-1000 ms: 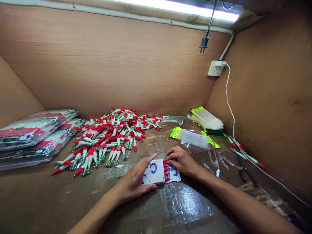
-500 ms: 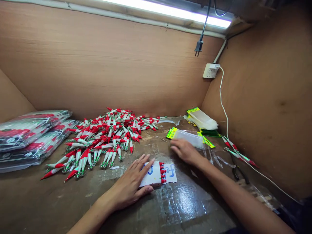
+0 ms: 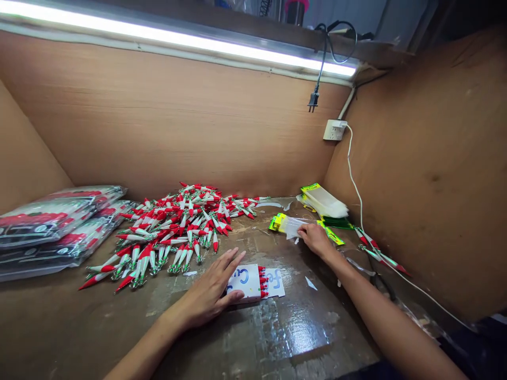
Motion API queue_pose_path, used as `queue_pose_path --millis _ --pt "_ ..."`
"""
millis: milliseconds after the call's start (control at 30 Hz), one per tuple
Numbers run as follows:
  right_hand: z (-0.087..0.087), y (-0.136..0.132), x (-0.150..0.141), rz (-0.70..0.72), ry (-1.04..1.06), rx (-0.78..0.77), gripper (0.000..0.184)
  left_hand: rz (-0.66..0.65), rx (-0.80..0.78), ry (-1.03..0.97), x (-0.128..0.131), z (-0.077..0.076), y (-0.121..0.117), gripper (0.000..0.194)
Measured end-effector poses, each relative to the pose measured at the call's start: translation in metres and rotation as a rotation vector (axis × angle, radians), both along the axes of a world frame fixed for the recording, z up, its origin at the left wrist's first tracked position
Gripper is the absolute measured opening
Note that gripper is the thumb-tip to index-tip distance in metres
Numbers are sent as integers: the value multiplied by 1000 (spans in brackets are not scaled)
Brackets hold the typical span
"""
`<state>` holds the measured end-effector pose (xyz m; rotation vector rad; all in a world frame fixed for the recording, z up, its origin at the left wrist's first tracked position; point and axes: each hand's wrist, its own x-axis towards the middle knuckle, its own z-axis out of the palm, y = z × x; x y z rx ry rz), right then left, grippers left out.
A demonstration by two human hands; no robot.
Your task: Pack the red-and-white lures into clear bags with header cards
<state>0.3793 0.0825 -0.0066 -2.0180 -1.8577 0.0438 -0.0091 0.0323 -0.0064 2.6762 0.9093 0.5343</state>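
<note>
A white card sleeve (image 3: 246,281) with blue handwriting lies on the table, red tips of several squid jigs (image 3: 263,282) sticking out of its right end. Under those tips a white lettered card (image 3: 275,283) extends. My left hand (image 3: 214,287) rests over the sleeve's left part, fingers stretched out and thumb along its near side. Farther right, my right hand (image 3: 316,238) has its fingertips closed on the near edge of a clear plastic bag (image 3: 292,226), one of several with yellow headers.
A heap of red-and-white squid jigs (image 3: 178,221) lies at the back left. Filled plastic packs (image 3: 59,219) are stacked at far left. More clear bags (image 3: 325,200) sit by the back right corner. A white cable (image 3: 355,174) runs down past loose jigs (image 3: 382,253); a black plug (image 3: 313,100) hangs above.
My right hand has left the red tips at the sleeve and moved right and away to the clear bags, fingers closing on one. My left hand stays on the sleeve. The view has tilted up.
</note>
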Motion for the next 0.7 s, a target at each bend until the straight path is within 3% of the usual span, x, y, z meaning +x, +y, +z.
queue_pose_path --millis 167,267,333,400,533,600,700 --pt "12 -6 2 -43 124 126 25 23 28 -85 4 11 -2 76" --pt "27 -15 -6 37 230 212 33 90 6 -239 11 18 -2 75" --pt "38 -23 -20 133 307 234 38 152 -95 -418 20 25 -3 77" --pt "48 -34 -43 312 519 161 41 191 -329 -645 30 33 -6 89" --pt "59 -59 -98 716 1146 -204 45 190 -982 -1026 50 47 -20 102" --pt "59 -67 -118 766 1299 -294 44 199 -1210 -1111 54 51 -28 103" --pt "55 -70 -131 714 1414 -294 43 193 -1427 -1133 53 52 -39 94"
